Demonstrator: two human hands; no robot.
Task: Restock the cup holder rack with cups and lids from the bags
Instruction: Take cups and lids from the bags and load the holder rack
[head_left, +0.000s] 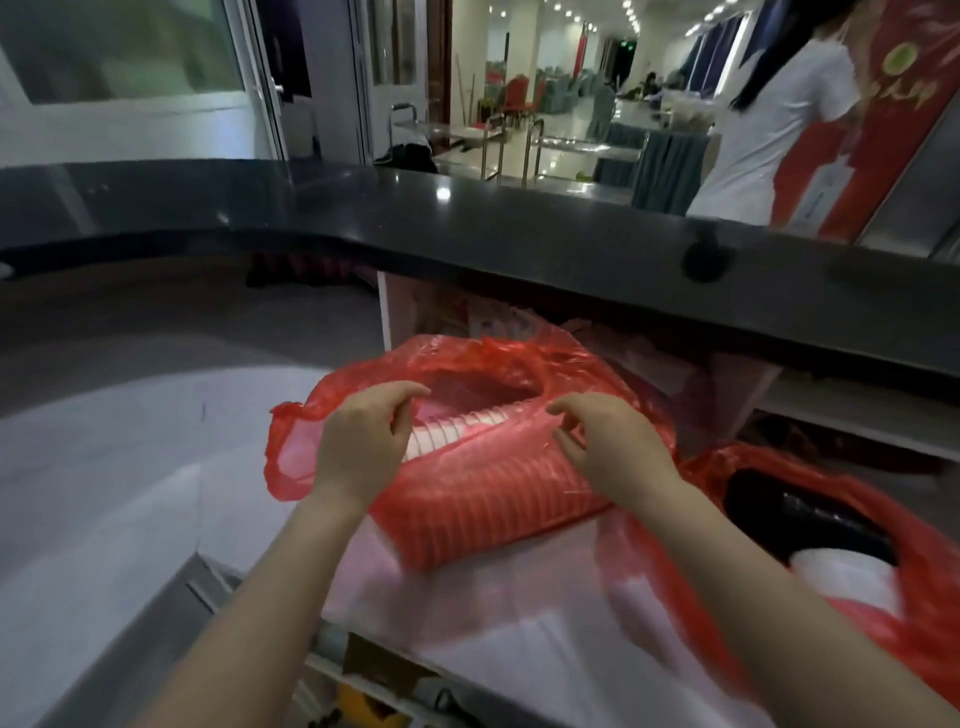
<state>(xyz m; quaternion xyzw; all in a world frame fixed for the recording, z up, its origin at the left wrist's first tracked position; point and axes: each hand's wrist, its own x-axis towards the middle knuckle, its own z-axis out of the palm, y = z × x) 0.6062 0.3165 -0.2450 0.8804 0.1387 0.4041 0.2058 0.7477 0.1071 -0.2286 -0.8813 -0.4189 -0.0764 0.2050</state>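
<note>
A red plastic bag (483, 499) lies on the white work surface (519, 634) under the counter. Its mouth is open toward the back, and a lying stack of white cups (457, 428) shows in the opening. My left hand (363, 441) hovers over the bag's left side with curled fingers, thumb and forefinger apart. My right hand (608, 441) is over the bag's right side, fingers bent and spread, holding nothing. A second red bag (872, 571) sits at the right, with black lids (810, 514) and something white inside. No cup holder rack is visible.
A black raised countertop (519, 228) overhangs the work surface just behind the bags. A person in white (769, 135) stands beyond it at the right. Cluttered shelves (519, 317) lie under the counter. Grey floor (104, 415) is at the left.
</note>
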